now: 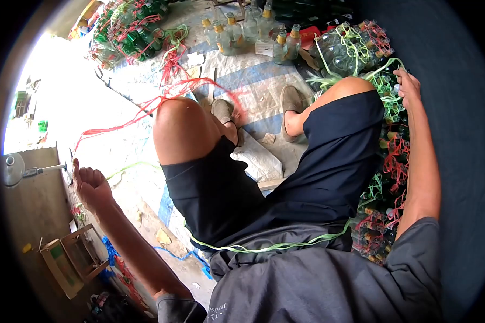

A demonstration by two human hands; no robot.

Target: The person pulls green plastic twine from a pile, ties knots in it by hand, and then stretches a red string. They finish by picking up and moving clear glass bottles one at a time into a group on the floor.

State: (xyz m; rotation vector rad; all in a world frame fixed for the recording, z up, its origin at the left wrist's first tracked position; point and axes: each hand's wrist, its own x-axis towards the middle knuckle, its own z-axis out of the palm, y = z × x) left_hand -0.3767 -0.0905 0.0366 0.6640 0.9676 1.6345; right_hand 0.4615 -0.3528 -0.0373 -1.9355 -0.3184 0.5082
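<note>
My left hand [92,187] is closed in a fist, raised out to the left, with the end of some red string [113,128] at its thumb. The red string runs across my left knee towards a tied bottle bundle. On the far right, my right hand [408,87] is closed on a pale green string [382,69], which leads to a bundle of clear bottles [339,51]. Another light green string [277,247] lies across my waist.
Loose clear bottles [224,40] stand at the top centre. Green bottles [137,43] sit bundled at the upper left. More tied bottles [380,229] line my right side. A fan [15,169] and a wooden frame [83,253] are at the left. A striped sheet [258,81] covers the floor.
</note>
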